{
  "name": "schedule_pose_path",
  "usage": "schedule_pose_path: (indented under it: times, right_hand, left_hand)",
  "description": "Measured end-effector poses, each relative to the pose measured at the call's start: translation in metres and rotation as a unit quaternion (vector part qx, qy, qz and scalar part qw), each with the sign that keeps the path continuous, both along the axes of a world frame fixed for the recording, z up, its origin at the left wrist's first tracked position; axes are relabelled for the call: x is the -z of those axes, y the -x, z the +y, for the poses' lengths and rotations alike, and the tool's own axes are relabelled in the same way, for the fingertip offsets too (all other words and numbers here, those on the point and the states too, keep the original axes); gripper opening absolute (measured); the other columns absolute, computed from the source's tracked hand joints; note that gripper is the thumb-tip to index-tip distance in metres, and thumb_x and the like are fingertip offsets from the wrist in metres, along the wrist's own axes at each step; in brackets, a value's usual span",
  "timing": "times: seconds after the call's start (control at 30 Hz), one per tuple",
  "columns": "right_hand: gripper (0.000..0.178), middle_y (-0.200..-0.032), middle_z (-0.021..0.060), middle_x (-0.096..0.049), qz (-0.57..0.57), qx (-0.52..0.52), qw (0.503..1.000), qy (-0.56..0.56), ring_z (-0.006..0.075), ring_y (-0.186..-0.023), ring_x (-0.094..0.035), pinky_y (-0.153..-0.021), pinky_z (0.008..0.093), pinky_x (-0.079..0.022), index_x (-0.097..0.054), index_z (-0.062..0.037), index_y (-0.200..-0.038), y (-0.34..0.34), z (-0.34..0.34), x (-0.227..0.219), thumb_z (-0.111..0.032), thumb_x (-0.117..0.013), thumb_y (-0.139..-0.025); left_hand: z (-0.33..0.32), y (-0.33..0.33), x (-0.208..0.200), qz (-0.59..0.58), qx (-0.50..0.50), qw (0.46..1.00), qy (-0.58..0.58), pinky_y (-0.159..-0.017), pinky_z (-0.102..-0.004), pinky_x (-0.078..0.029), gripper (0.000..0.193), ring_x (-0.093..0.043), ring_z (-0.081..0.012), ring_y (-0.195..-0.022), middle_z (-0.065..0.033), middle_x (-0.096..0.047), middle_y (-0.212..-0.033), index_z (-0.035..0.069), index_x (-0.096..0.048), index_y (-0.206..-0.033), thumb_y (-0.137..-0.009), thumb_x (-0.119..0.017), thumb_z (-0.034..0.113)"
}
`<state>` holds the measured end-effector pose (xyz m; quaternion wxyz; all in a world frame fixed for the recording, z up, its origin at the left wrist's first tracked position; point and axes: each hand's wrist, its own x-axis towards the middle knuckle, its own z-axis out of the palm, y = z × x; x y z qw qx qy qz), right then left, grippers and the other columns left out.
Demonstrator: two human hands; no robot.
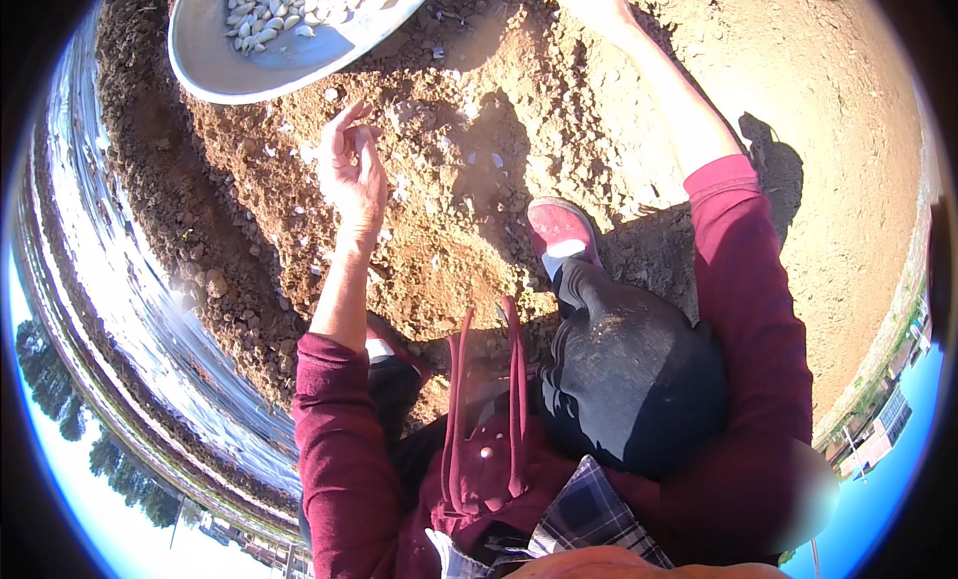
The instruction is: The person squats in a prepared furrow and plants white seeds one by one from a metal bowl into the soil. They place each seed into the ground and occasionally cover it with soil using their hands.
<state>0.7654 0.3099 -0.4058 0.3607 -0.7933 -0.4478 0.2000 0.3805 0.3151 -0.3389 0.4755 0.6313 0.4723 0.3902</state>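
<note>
A wide, pale metal basin rests on the soil at the upper left, with many garlic cloves heaped inside. Just below its rim hovers my left hand, its fingers curled inward. Whatever those fingers hold, if anything, cannot be made out. My right hand reaches far forward to the soil at the top edge. It is bright and partly cut off, so its fingertips are hidden. Between the hands, small pale cloves lie scattered over the loose brown soil.
My red shoe stands on the soil between my arms, below a dark trouser knee. On the left runs a furrow beside shiny plastic sheeting. Smoother bare ground stretches to the right.
</note>
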Motion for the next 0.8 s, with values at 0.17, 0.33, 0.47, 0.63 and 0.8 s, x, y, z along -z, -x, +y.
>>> schedule_pose_path:
  times: [0.17,0.33,0.47,0.63,0.8]
  right_hand:
    - [0.024,-0.091,0.0153,-0.071,0.006,-0.104,0.98,-0.168,0.0203,-0.08,-0.069,-0.066,0.035,-0.054,-0.071,-0.0018,-0.099,0.095,0.047,-0.102,-0.02,-0.068,-0.085]
    - [0.018,-0.083,0.0147,-0.069,-0.015,-0.241,0.935,-0.258,0.0201,-0.072,-0.067,-0.061,0.0356,-0.051,-0.07,-0.0044,-0.096,0.141,0.122,-0.101,-0.017,-0.064,-0.086]
    - [0.017,-0.082,0.0137,-0.068,-0.067,-0.282,0.95,-0.118,0.0204,-0.07,-0.066,-0.061,0.0362,-0.051,-0.07,-0.0052,-0.096,0.145,0.181,-0.044,-0.016,-0.063,-0.085]
    - [0.016,-0.081,0.0124,-0.068,-0.12,-0.308,0.943,0.035,0.0208,-0.069,-0.066,-0.061,0.0368,-0.051,-0.07,-0.0061,-0.096,0.153,0.229,0.014,-0.014,-0.063,-0.083]
    - [0.016,-0.08,0.0112,-0.067,-0.139,-0.353,0.92,0.098,0.0211,-0.067,-0.065,-0.06,0.0374,-0.052,-0.07,-0.007,-0.096,0.175,0.248,0.031,-0.012,-0.062,-0.082]
  left_hand:
    - [0.031,-0.007,-0.021,0.067,0.008,0.985,-0.157,-0.077,-0.0255,-0.051,0.023,-0.064,-0.012,-0.081,-0.0087,-0.068,-0.099,0.002,-0.063,-0.11,-0.094,-0.049,-0.005]
    - [-0.001,0.0,0.01,0.324,0.123,0.913,-0.214,-0.106,-0.0468,-0.035,0.042,-0.047,-0.032,-0.123,-0.0169,-0.053,-0.129,0.006,-0.051,-0.131,-0.089,-0.06,0.01]
    - [-0.024,0.006,0.043,0.486,0.181,0.839,-0.164,-0.116,-0.0568,-0.011,0.074,-0.019,-0.0384,-0.144,-0.018,-0.025,-0.155,0.006,-0.023,-0.151,-0.092,-0.059,0.033]
    - [-0.025,0.0,0.055,0.514,0.183,0.826,-0.139,-0.116,-0.0598,-0.005,0.08,-0.011,-0.039,-0.146,-0.0171,-0.016,-0.158,0.007,-0.018,-0.152,-0.091,-0.06,0.037]
    - [-0.026,0.002,0.059,0.512,0.174,0.833,-0.117,-0.116,-0.0596,-0.002,0.082,-0.006,-0.0379,-0.147,-0.015,-0.011,-0.16,0.012,-0.017,-0.153,-0.09,-0.061,0.038]
